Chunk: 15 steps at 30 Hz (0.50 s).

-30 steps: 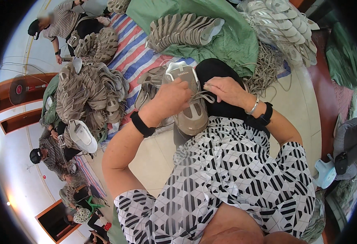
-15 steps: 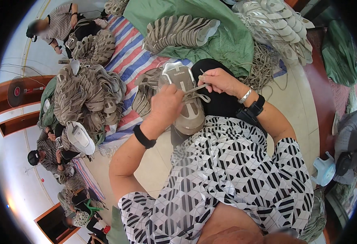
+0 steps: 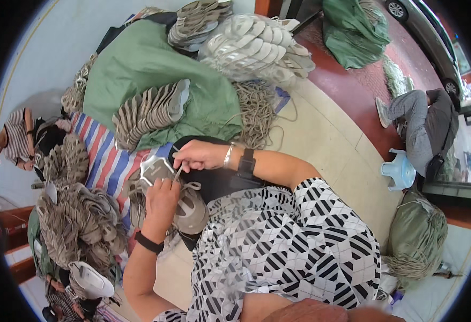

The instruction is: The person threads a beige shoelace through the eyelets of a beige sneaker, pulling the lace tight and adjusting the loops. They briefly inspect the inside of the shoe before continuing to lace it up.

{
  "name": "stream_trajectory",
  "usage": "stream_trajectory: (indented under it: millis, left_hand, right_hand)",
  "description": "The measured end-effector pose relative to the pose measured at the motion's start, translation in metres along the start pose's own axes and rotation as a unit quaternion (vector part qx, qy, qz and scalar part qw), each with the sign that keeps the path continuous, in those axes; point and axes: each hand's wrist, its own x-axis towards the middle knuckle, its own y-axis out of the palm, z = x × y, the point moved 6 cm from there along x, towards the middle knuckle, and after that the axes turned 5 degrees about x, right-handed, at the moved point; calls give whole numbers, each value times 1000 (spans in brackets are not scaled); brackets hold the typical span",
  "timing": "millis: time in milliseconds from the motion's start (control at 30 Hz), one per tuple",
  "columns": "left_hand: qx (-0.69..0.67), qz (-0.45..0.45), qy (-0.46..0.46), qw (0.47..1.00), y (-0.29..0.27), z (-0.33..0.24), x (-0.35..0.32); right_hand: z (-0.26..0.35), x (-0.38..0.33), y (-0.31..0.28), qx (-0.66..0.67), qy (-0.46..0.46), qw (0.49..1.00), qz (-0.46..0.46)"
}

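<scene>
A beige-brown shoe upper (image 3: 188, 212) with a pale-edged tongue (image 3: 157, 169) lies over my dark-trousered leg. My left hand (image 3: 162, 199) is closed over the upper, its fingertips pinched on the flat beige shoelace (image 3: 178, 174). Just to the right and farther off, my right hand (image 3: 197, 155) pinches the same lace between thumb and fingers. A loop of lace (image 3: 193, 185) sticks out on the upper's right side. The left fingers hide part of the eyelet rows.
Stacked beige uppers (image 3: 150, 112) lie on a green sack (image 3: 133, 59); more uppers (image 3: 77, 220) are heaped at left. A tangle of laces (image 3: 255, 110) rests on the floor. Farther right are a light-blue stool (image 3: 399, 170) and a seated person (image 3: 423, 126). Another person (image 3: 15, 137) sits at far left.
The view has swung right, so the scene sits farther left and the doorway side shows more. Both hands remain at the upper and its lace, now closer together.
</scene>
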Motion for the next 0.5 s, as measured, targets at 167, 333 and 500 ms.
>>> stream_trajectory:
  millis: [167, 333, 500]
  left_hand:
    - [52, 64, 31, 996, -2, -7, 7]
    - [76, 169, -14, 982, 10, -5, -13]
    - [-133, 236, -130, 954, 16, 21, -29]
  right_hand:
    - [1, 7, -6, 15, 9, 1000, -11]
    - [-1, 5, -10, 33, 19, 999, -1]
    - [6, -1, -9, 23, 12, 999, 20]
